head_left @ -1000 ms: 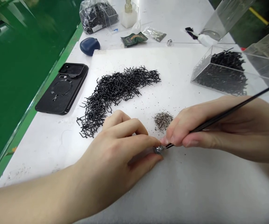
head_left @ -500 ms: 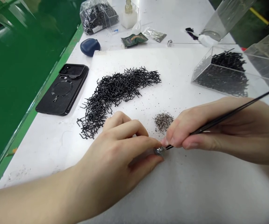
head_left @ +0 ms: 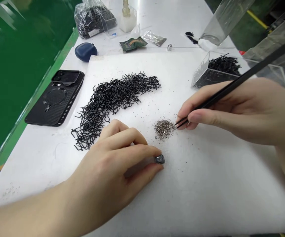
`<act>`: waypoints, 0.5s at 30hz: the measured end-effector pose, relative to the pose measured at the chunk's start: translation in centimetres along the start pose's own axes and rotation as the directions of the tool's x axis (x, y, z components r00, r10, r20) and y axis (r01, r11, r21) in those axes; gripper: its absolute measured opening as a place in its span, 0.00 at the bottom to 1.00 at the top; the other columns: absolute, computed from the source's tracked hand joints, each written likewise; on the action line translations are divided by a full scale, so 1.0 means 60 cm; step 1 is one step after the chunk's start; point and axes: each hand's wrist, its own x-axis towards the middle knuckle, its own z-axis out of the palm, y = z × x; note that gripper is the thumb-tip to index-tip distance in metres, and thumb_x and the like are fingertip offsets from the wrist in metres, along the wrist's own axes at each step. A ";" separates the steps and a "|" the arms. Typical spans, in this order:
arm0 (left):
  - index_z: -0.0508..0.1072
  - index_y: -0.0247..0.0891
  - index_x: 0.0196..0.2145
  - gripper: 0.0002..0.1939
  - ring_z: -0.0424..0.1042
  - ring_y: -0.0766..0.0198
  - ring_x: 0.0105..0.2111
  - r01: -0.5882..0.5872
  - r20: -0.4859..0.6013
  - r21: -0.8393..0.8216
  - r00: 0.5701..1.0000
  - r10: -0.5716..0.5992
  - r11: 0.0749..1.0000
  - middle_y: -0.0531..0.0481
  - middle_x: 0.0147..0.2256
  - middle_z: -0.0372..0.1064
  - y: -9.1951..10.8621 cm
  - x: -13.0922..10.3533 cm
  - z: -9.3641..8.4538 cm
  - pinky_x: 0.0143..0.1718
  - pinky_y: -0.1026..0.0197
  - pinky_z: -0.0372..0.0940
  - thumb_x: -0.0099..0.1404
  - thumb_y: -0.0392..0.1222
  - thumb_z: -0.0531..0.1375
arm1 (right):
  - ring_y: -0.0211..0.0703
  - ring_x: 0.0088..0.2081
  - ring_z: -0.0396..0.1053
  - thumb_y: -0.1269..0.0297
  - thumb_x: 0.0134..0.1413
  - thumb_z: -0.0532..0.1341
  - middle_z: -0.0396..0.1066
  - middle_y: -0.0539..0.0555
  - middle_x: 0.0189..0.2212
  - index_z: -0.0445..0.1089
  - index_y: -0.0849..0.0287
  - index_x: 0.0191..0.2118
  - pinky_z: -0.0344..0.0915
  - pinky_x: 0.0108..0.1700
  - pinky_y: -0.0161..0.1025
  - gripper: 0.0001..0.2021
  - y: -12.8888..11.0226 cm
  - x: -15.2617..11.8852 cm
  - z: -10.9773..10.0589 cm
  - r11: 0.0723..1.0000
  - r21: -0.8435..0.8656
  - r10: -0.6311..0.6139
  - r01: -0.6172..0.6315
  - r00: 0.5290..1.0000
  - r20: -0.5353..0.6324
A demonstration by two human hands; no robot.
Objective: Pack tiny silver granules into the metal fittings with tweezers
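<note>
Between the thumb and index finger of my left hand (head_left: 125,158) is a small, shiny grey metal piece (head_left: 160,159), resting low at the white work surface. My right hand (head_left: 221,112) grips black tweezers (head_left: 218,93) like a pen. The tweezer tips lie at the right edge of a small heap of tiny metallic bits (head_left: 164,128); whether they pinch one is too small to tell. Beyond my left hand, a curved pile of short, bent black pieces (head_left: 120,93) covers part of the white board (head_left: 174,65).
A phone in a black case (head_left: 55,98) and a dark blue rounded object (head_left: 86,52) lie at the left. Behind are a bag of black pieces (head_left: 93,19) and a green packet (head_left: 133,44). At the right stands a clear box (head_left: 213,73) holding black pieces.
My right hand has drawn the tweezers away from the metal piece, up to the heap of bits. My left hand keeps its hold. The whole view has shifted slightly.
</note>
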 end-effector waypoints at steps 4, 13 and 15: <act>0.89 0.46 0.52 0.08 0.76 0.60 0.45 0.009 0.013 -0.004 1.000 -0.009 1.000 0.55 0.43 0.85 0.000 -0.004 0.001 0.56 0.56 0.74 0.83 0.34 0.71 | 0.49 0.39 0.90 0.50 0.73 0.79 0.92 0.53 0.39 0.90 0.49 0.43 0.85 0.41 0.42 0.10 -0.002 0.004 0.004 0.998 0.054 0.026 -0.027 0.999 0.023; 0.90 0.46 0.51 0.08 0.76 0.61 0.43 0.025 0.041 0.030 0.999 -0.026 0.999 0.55 0.42 0.86 0.000 0.001 -0.002 0.55 0.57 0.76 0.80 0.34 0.72 | 0.51 0.39 0.89 0.48 0.73 0.78 0.92 0.53 0.39 0.91 0.48 0.41 0.83 0.40 0.44 0.11 -0.004 0.005 0.009 0.999 0.030 0.038 -0.040 0.998 0.040; 0.90 0.46 0.52 0.09 0.76 0.61 0.43 0.024 0.042 0.034 0.999 -0.026 0.999 0.55 0.42 0.86 0.000 0.000 -0.003 0.56 0.58 0.76 0.80 0.34 0.72 | 0.50 0.39 0.88 0.47 0.73 0.78 0.92 0.53 0.39 0.92 0.47 0.41 0.83 0.40 0.43 0.12 -0.004 0.006 0.010 0.999 0.014 0.033 -0.033 0.999 0.022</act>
